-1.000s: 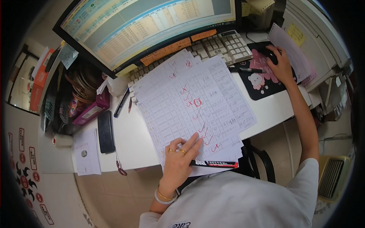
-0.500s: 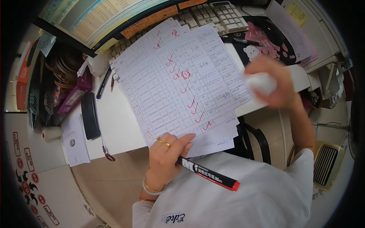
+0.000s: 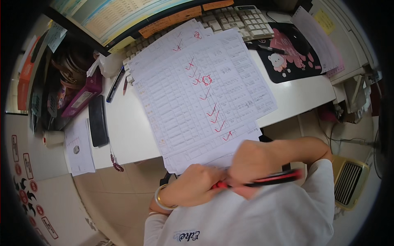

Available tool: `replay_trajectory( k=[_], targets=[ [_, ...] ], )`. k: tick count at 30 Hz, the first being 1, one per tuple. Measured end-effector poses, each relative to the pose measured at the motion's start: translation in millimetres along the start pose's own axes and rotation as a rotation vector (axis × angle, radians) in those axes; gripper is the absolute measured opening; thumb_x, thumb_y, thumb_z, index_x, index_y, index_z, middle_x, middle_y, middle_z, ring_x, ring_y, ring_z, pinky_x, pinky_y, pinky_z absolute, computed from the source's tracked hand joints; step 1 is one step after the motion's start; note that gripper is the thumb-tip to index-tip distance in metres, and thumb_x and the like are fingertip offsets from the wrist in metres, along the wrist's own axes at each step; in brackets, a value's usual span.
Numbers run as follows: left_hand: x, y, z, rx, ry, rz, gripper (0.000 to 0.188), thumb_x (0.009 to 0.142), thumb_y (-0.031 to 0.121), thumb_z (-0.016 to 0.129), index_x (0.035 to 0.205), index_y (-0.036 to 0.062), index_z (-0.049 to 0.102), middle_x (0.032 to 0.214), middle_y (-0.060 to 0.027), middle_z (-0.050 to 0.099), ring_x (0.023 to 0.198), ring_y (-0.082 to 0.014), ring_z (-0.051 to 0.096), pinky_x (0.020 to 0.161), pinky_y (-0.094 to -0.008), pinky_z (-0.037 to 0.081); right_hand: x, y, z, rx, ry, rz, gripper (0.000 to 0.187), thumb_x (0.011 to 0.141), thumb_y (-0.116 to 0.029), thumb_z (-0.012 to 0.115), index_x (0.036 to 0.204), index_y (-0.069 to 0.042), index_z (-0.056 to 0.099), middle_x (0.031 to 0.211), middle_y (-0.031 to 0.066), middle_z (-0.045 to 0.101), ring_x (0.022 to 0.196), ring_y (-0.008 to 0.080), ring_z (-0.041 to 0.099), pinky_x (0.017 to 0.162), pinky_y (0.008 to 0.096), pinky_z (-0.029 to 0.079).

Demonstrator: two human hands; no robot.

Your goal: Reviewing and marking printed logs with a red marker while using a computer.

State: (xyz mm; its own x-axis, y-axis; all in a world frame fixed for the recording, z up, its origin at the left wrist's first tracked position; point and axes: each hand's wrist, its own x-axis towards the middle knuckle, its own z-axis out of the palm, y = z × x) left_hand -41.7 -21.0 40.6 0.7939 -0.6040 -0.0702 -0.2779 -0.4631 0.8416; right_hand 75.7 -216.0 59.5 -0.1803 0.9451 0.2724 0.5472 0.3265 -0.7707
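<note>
Both my hands meet over my lap, just off the near edge of the desk. My right hand (image 3: pixel 254 162), smeared by motion, closes round a black and red marker pen (image 3: pixel 279 179) whose barrel points right. My left hand (image 3: pixel 193 185) is closed at the pen's other end, where a red part (image 3: pixel 220 185) shows by its fingers. Whether that part is a cap cannot be made out. Just beyond the hands, a stack of printed table sheets (image 3: pixel 184 110) with red ticks, crosses and a circled mark lies across the desk, overlapping the keyboard.
Behind the sheets are a keyboard (image 3: pixel 246 25) and a monitor (image 3: pixel 106 18). A dark phone (image 3: pixel 98 121), a blue pen (image 3: pixel 115 85) and a purple box (image 3: pixel 84 96) lie at left. At right, a mouse pad (image 3: pixel 283 65) carries a black pen (image 3: pixel 271 49).
My right hand has come down from the right to meet my left; the blurred white thing it held is no longer visible. My left hand has left the sheets. The marker now sits between both hands.
</note>
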Motion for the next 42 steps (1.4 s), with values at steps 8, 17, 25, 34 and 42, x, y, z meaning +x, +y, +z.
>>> replay_trajectory(
  k=[8, 17, 25, 34, 42],
  targets=[
    [-10, -13, -11, 0.360, 0.622, -0.185, 0.026, 0.080, 0.003, 0.066, 0.105, 0.0083, 0.069, 0.109, -0.0082, 0.067, 0.087, -0.0243, 0.055, 0.075, -0.0341, 0.045, -2, 27, -35, 0.579, 0.914, 0.549, 0.016, 0.085, -0.012, 0.066, 0.076, -0.005, 0.055, 0.067, -0.0010, 0.058, 0.053, 0.0055, 0.050, 0.049, 0.0199, 0.039],
    [3, -43, 6, 0.572, 0.529, -0.175, 0.040, 0.077, 0.007, 0.070, 0.115, 0.0149, 0.067, 0.132, 0.0015, 0.058, 0.102, -0.0222, 0.050, 0.082, -0.0356, 0.039, 1, 86, -7, 0.209, 0.772, 0.714, 0.022, 0.083, -0.014, 0.072, 0.077, -0.005, 0.053, 0.067, -0.0010, 0.060, 0.060, 0.0015, 0.050, 0.052, 0.0204, 0.039],
    [3, -45, 4, 0.530, 0.541, -0.171, 0.038, 0.076, 0.005, 0.069, 0.113, 0.0144, 0.068, 0.129, 0.0018, 0.059, 0.100, -0.0217, 0.051, 0.079, -0.0352, 0.039, -5, 79, -11, 0.108, 0.606, 0.696, 0.024, 0.079, -0.014, 0.072, 0.068, -0.005, 0.053, 0.064, -0.0011, 0.058, 0.054, 0.0033, 0.046, 0.049, 0.0225, 0.036],
    [5, -47, 0, 0.432, 0.597, -0.189, 0.049, 0.072, -0.001, 0.071, 0.118, 0.0148, 0.066, 0.134, 0.0000, 0.057, 0.096, -0.0268, 0.049, 0.084, -0.0338, 0.046, 2, 77, -52, 0.264, 0.904, 0.769, 0.020, 0.087, -0.021, 0.070, 0.078, -0.007, 0.059, 0.063, -0.0043, 0.054, 0.054, 0.0019, 0.046, 0.048, 0.0201, 0.036],
    [9, -51, -1, 0.542, 0.582, -0.223, 0.048, 0.074, -0.001, 0.070, 0.119, 0.0147, 0.065, 0.136, 0.0004, 0.055, 0.093, -0.0271, 0.046, 0.084, -0.0331, 0.046, 15, 115, -39, 0.120, 0.781, 0.691, 0.027, 0.084, -0.022, 0.071, 0.073, -0.005, 0.053, 0.063, -0.0027, 0.053, 0.058, 0.0031, 0.045, 0.052, 0.0224, 0.034]
  ],
)
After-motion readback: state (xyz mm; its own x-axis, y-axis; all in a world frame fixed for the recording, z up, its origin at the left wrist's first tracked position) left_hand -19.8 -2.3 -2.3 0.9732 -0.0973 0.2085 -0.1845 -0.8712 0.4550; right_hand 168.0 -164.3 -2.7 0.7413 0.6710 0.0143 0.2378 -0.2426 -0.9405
